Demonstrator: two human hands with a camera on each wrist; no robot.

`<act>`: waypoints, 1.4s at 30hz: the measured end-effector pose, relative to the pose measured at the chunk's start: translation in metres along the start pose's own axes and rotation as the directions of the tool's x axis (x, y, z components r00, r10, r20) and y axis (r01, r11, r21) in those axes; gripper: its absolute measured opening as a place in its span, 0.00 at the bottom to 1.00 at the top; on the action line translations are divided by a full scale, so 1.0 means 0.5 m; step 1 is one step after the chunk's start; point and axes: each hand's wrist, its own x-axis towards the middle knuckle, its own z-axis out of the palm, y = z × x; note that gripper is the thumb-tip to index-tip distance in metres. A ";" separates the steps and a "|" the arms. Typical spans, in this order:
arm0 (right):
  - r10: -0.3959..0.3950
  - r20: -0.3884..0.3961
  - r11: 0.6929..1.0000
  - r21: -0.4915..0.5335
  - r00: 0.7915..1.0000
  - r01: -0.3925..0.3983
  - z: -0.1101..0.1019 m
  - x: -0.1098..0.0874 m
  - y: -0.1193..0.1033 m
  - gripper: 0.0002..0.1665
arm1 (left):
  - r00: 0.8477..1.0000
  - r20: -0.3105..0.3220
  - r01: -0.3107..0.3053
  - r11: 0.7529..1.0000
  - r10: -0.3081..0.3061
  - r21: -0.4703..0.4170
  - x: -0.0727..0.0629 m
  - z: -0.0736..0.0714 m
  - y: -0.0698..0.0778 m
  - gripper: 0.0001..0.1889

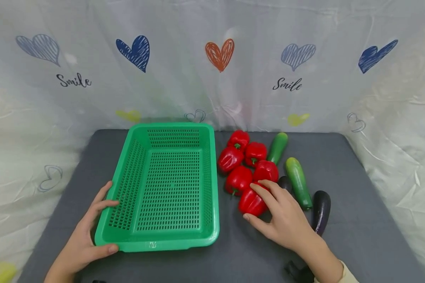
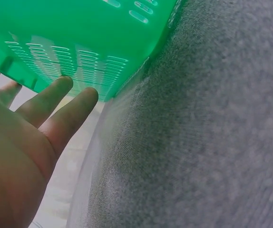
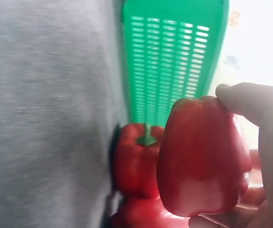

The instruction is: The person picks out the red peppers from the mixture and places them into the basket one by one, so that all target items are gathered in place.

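A green perforated plastic basket point(image 1: 217, 188) stands on the dark grey tabletop with its bare inside showing. My left hand point(image 1: 81, 232) holds its near left corner, fingers at the left rim and thumb at the front edge. In the left wrist view, two fingers point(image 2: 74, 111) lie along the basket's outer wall. My right hand point(image 1: 283, 216) grips a red bell pepper point(image 1: 251, 202) between thumb and fingers, right of the basket. The right wrist view shows this bell pepper point(image 3: 203, 156) above other red peppers point(image 3: 134, 164).
Several more red bell peppers point(image 1: 238, 181) cluster along the basket's right side. Two zucchini point(image 1: 298, 182) lie further right. A dark eggplant point(image 1: 320, 210) is beside my right forearm, and another point(image 1: 285, 183) is partly hidden behind my hand. A heart-printed curtain point(image 1: 177, 86) hangs behind the table.
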 end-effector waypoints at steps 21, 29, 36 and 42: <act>-0.113 -0.043 0.986 0.118 0.993 0.117 -0.022 0.095 -0.057 0.44 | 1.000 0.003 0.000 1.000 0.000 0.029 0.012 -0.003 -0.002 0.46; -0.194 -0.085 0.970 0.133 0.977 0.204 -0.017 0.129 -0.086 0.43 | 1.000 0.000 0.008 1.000 -0.008 0.026 0.009 -0.003 -0.001 0.45; -0.245 -0.069 0.943 0.216 0.967 0.254 -0.007 0.158 -0.112 0.43 | 1.000 -0.005 -0.004 1.000 0.005 0.027 0.003 -0.001 -0.001 0.45; -0.280 -0.047 0.915 0.289 0.959 0.281 0.005 0.178 -0.135 0.45 | 1.000 -0.008 0.007 0.999 -0.007 0.037 0.001 0.000 0.006 0.45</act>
